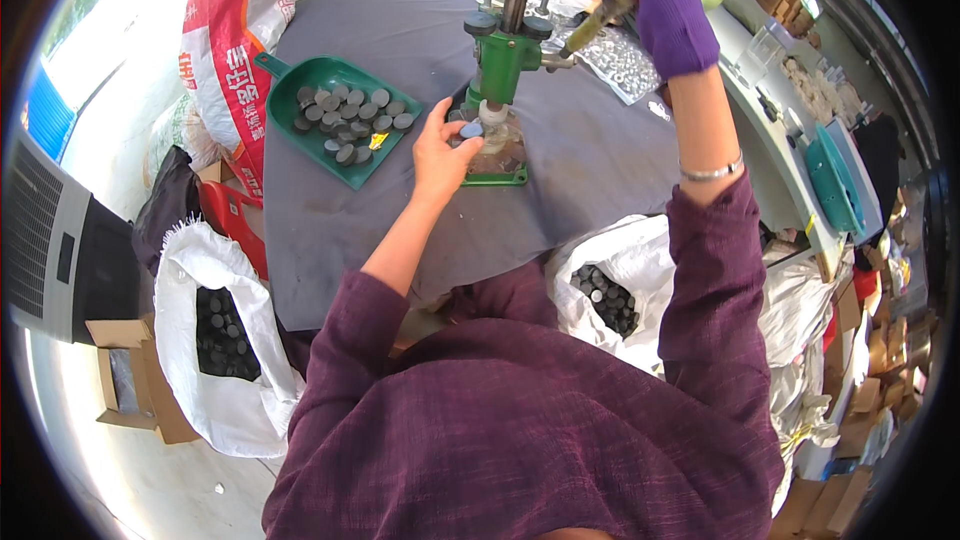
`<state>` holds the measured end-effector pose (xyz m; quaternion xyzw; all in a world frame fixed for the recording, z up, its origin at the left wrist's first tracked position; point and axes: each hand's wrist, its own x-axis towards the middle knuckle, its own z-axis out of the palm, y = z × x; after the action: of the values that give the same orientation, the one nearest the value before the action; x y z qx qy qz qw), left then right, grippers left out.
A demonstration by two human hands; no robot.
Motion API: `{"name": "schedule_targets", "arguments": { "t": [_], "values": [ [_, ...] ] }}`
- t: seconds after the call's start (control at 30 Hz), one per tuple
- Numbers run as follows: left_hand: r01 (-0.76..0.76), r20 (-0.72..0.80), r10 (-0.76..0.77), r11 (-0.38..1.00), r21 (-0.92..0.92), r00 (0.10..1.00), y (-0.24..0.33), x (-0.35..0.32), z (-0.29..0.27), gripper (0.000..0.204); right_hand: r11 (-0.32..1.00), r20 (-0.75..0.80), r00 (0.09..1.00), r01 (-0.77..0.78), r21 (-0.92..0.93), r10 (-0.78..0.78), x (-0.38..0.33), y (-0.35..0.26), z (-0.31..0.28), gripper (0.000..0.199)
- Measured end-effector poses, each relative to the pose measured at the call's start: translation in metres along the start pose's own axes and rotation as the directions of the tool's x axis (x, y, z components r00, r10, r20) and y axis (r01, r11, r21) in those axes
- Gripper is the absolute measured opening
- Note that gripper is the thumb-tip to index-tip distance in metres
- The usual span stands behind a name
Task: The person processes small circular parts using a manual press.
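Note:
A green hand press (503,65) stands on the grey cloth of the table. My bare left hand (440,155) pinches a small grey disc (471,129) between thumb and fingers, right beside the press's pale lower tip. My right hand (672,5), in a purple knitted glove, is closed around the end of the press lever (598,24), raised up and to the right. To the left of my left hand lies a green scoop (350,172) with many dark grey discs (345,112) and a scrap of yellow in it.
Behind the lever lies a clear bag of small shiny metal parts (618,58). White sacks of dark discs stand at the table's near left (185,360) and near right (640,240). A red and white sack (222,50) leans at the left edge; a side table (745,105) runs along the right.

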<state>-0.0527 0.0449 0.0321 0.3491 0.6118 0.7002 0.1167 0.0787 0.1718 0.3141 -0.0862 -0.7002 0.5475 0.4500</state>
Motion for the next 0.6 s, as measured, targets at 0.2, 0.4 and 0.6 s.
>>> {"name": "schedule_targets", "arguments": {
  "t": [0.2, 0.4, 0.6],
  "values": [
    [0.531, 0.484, -0.230, 0.477, -0.700, 0.845, 0.014, -0.019, -0.034, 0.053, 0.995, -0.017, 0.998, -0.052, 0.083, 0.053, 0.035, 0.012, -0.009, 0.022],
    [0.701, 0.708, -0.156, 0.392, -0.596, 0.689, 0.033, -0.036, -0.018, 0.041, 0.998, 0.002, 1.000, 0.015, 0.063, -0.015, 0.029, 0.011, -0.001, 0.020],
    [0.180, 0.716, -0.019, 0.972, -0.149, 0.698, 0.059, -0.097, 0.078, 0.072, 0.995, 0.001, 1.000, 0.017, 0.098, -0.017, 0.036, 0.017, -0.004, 0.020]
  ]
}}
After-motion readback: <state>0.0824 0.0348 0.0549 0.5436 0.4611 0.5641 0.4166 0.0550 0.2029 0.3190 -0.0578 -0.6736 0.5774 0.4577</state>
